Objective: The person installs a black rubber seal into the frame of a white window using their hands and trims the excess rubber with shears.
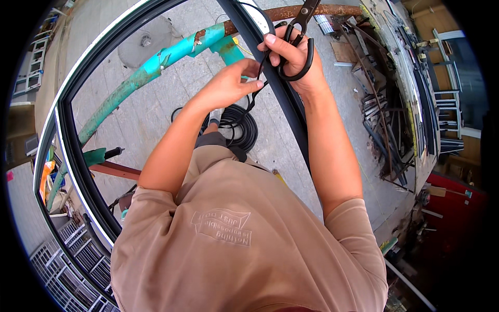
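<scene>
My right hand (292,56) is closed around the black-handled scissors (302,20), whose blades point up and away from me. Its thumb and forefinger also meet at a thin black rubber strip (253,99). Just left of it, my left hand (223,86) has thumb and fingers closed on the same strip. Both hands are over a dark bar of a large metal window frame (285,96). From my hands the strip hangs down to a black coil (245,130) on the floor.
A rusty, turquoise-painted pipe (156,65) runs beneath the frame, with a turquoise bracket (96,156) at left. A round base (144,41) stands on the tiled floor. Scrap metal pieces (382,114) lie along the right. Stacked pale metal frames (67,260) are at lower left.
</scene>
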### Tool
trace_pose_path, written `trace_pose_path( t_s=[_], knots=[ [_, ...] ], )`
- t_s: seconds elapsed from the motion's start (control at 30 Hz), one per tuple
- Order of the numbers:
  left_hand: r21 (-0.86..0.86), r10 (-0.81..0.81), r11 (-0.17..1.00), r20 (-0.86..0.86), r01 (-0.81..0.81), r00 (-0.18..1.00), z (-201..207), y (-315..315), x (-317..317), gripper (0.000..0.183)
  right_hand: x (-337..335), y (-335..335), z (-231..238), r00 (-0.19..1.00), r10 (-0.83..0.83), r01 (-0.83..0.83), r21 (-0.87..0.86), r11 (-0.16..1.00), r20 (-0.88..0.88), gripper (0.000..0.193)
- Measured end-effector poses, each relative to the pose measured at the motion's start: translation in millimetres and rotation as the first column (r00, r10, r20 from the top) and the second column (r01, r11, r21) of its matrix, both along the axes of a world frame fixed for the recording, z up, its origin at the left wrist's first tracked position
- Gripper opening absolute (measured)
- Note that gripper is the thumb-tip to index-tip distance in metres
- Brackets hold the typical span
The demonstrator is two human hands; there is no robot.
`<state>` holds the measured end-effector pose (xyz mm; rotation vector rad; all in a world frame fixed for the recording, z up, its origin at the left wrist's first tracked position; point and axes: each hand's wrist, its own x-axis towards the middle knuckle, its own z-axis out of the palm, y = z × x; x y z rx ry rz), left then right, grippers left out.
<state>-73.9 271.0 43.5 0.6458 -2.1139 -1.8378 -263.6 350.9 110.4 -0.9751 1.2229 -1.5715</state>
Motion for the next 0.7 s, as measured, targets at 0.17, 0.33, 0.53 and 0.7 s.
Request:
trace_pose_path(
  t_s=[0.17, 0.33, 0.53, 0.7],
  knots=[
    [0.017, 0.064, 0.998, 0.015, -0.064, 0.998, -63, 16, -17, 0.058, 3, 6, 10, 0.994, 0.06, -0.055, 0.052, 0.997, -0.086, 0.03],
    [0.097, -0.041, 0.995, 0.19, 0.023, 0.981, -101, 24, -9, 0.057, -1, 5, 4, 0.999, 0.043, -0.043, 0.001, 0.999, -0.025, 0.03],
    [0.205, -0.066, 0.978, 0.125, 0.039, 0.99, -109, 35, 14, 0.027, 1, 3, 6, 0.999, 0.05, -0.05, 0.017, 0.999, -0.018, 0.031],
    [0.13, 0.098, 0.987, 0.003, -0.098, 0.995, -64, 38, 28, 0.039, 2, 5, 11, 0.996, 0.046, -0.039, 0.081, 0.996, -0.076, 0.031]
  ],
)
